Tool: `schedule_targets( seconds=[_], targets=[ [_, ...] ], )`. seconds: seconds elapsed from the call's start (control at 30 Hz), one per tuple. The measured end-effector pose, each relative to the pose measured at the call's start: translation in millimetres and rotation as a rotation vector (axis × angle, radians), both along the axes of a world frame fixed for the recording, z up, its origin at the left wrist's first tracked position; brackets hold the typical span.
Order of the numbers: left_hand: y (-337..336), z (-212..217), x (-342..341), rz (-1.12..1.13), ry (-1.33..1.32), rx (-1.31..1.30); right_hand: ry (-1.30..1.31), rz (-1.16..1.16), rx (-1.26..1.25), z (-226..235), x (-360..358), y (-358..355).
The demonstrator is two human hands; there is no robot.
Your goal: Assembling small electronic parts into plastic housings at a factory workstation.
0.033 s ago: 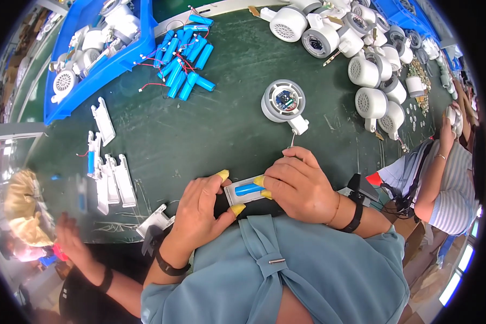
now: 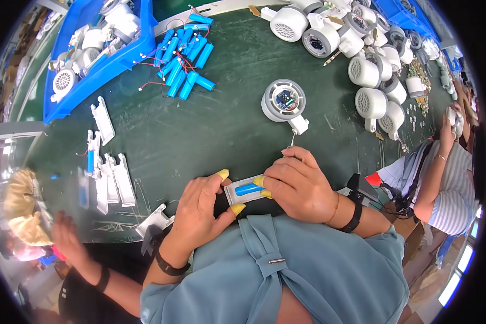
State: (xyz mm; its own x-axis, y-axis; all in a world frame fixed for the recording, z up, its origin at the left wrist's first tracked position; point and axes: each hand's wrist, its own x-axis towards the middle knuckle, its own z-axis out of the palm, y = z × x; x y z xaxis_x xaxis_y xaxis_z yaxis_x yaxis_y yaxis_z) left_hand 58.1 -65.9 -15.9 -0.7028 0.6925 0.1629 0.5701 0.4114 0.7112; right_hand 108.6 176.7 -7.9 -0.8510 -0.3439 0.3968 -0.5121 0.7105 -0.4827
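Near the table's front edge, my left hand (image 2: 204, 202) grips one end of a white plastic handle shell (image 2: 231, 195) between thumb and index finger. A blue cylindrical battery (image 2: 247, 189) lies lengthwise in the shell. My right hand (image 2: 299, 186) closes over the other end, its yellow-covered fingertips pressed on the battery; that end is hidden beneath them. Yellow covers also sit on the left thumb and index finger. Beyond my right hand stands a round white-and-grey fan housing (image 2: 265, 110), its circuit board facing up, with a thin lead reaching toward my right fingers.
Several blue batteries with red leads (image 2: 178, 54) are heaped at the back, beside a blue bin (image 2: 140, 59) of white housings. White shells (image 2: 123, 181) lie at the left, near a co-worker's hand (image 2: 69, 237). Fan housings (image 2: 363, 71) crowd the back right; another person (image 2: 448, 183) works at the right.
The co-worker's hand at the left has shifted slightly leftward. My hands, the shell and the battery show no visible movement.
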Motion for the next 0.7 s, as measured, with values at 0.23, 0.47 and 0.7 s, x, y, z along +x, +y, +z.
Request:
schedule_targets(
  seconds=[0.23, 0.47, 0.7],
  targets=[
    [2, 0, -1, -0.004, 0.019, 0.002, 0.029, -0.012, -0.068, -7, 1, -3],
    [3, 2, -2, -0.009, -0.002, -0.014, 0.001, 0.019, -0.063, -11, 0, -2],
    [5, 7, -3, -0.026, 0.027, -0.057, -0.006, 0.067, 0.036, 0, 0, -2]
  ],
)
